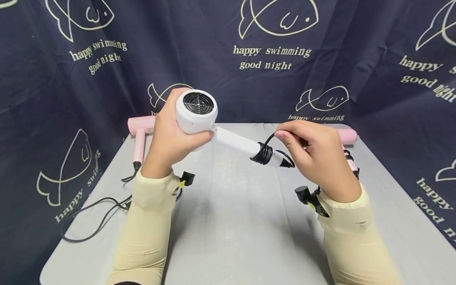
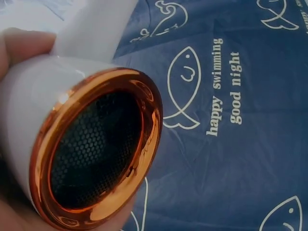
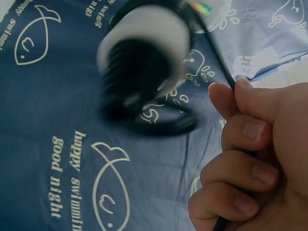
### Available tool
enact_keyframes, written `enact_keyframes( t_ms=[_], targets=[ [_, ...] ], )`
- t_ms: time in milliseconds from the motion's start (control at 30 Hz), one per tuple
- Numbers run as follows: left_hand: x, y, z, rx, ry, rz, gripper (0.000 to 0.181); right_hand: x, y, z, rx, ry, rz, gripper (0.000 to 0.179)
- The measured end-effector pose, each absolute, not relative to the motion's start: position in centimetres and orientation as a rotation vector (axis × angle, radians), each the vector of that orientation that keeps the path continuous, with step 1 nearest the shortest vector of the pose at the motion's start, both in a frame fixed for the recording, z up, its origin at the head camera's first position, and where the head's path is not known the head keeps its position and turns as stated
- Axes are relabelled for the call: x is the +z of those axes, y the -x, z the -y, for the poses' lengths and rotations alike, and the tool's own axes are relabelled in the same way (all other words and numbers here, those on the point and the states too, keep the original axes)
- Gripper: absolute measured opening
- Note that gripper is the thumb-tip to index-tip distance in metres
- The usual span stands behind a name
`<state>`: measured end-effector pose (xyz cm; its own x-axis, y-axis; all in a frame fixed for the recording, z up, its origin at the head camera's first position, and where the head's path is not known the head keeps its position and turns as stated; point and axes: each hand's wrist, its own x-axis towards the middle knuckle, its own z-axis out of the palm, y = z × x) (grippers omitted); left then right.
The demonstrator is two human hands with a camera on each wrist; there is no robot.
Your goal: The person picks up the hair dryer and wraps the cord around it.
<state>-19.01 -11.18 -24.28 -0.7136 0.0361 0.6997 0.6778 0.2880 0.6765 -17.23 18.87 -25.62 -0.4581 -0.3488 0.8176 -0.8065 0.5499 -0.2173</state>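
Note:
My left hand grips the round body of a white hair dryer above the table, with the thumb across its near side. The dark grille faces up toward the head camera. In the left wrist view the other end shows a shiny copper-coloured ring around dark mesh. The handle slants down to the right, and a black cord is wound around its lower end. Between thumb and index finger, my right hand pinches a stretch of that cord; its other fingers curl, with cord showing below them.
A pink hair dryer lies at the back left of the grey table. A black cord loops over the left side. Behind my right hand, another pink appliance is partly hidden. A dark blue fish-print curtain hangs around the table.

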Motion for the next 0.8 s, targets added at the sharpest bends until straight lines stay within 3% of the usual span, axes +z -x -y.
enact_keyframes(
  t_ms=[467,667,800],
  targets=[
    [-23.9,18.8,11.6,-1.652,0.876,1.767,0.070,-27.3,19.6,-19.2,1.141,-0.933,2.244,0.013],
    [-23.9,18.5,11.8,-1.734,0.818,1.701,0.067,-28.2,20.2,-17.5,1.280,-0.982,2.303,0.022],
    [-24.0,18.5,11.8,-1.801,0.715,1.648,0.062,-28.8,20.2,-16.2,1.105,-0.867,2.374,0.020]
  ],
)
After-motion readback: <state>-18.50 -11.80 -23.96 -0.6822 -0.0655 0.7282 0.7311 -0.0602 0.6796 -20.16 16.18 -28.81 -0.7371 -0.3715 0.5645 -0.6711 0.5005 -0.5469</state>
